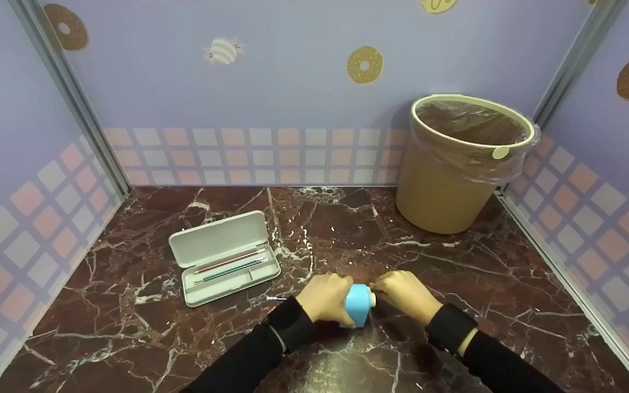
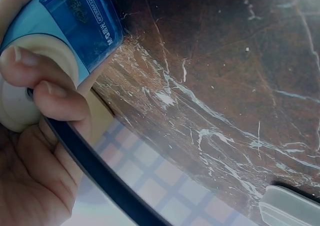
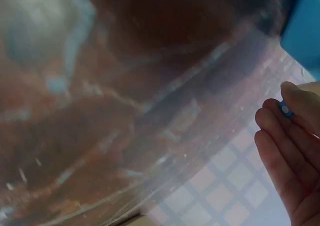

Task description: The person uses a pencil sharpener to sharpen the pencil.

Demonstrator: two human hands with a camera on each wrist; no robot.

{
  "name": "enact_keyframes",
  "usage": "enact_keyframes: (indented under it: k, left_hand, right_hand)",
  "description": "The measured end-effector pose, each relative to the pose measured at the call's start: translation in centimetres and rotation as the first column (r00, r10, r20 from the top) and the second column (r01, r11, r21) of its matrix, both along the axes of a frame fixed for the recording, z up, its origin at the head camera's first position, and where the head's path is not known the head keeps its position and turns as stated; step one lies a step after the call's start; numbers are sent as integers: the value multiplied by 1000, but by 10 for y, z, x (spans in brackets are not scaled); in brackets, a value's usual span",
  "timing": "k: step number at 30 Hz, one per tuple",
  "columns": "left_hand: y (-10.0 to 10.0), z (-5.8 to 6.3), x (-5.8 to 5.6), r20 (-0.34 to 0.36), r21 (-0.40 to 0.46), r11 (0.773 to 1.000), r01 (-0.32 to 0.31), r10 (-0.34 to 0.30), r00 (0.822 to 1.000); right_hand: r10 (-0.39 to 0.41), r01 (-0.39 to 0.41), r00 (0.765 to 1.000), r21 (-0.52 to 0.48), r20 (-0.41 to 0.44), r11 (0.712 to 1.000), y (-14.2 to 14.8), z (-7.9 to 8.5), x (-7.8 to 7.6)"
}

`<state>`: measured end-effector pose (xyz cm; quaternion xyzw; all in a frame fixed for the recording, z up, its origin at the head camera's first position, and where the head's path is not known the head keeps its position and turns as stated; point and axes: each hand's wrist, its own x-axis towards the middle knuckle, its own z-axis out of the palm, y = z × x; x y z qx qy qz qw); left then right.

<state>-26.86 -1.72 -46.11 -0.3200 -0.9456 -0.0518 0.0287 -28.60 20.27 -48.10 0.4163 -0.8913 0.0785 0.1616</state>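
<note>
A blue pencil sharpener (image 1: pixel 357 308) is between the two hands, over the front middle of the table. My left hand (image 1: pixel 322 297) grips its body, fingers curled over the round cream face (image 2: pixel 60 55) in the left wrist view. Out of the hole in that face runs a dark pencil (image 2: pixel 92 161), passing under those fingertips. On the sharpener's other side, my right hand (image 1: pixel 404 292) is at the cream hub (image 1: pixel 373 299). In the right wrist view its thumb and fingertips pinch a small blue crank knob (image 3: pixel 285 109) with a white centre.
An open white pencil case (image 1: pixel 219 240) with several pencils (image 1: pixel 230 272) lies to the left. A tan bin (image 1: pixel 440 191) with a clear liner stands at the back right. Patterned walls (image 1: pixel 292 98) enclose the marbled table (image 1: pixel 145 338) at the back and sides.
</note>
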Motion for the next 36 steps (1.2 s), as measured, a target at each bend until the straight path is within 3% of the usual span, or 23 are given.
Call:
enact_keyframes:
  k: [15,36]
  left_hand:
    - [-1,-1,1,4,14,999,-30,30,1000]
    - [3,-2,6,-8,66,992,-112,113,994]
  right_hand:
    - [50,-50,999,5,6,999,1,-12,8]
    - [115,-108,989,78,-92,991,8,-17,24]
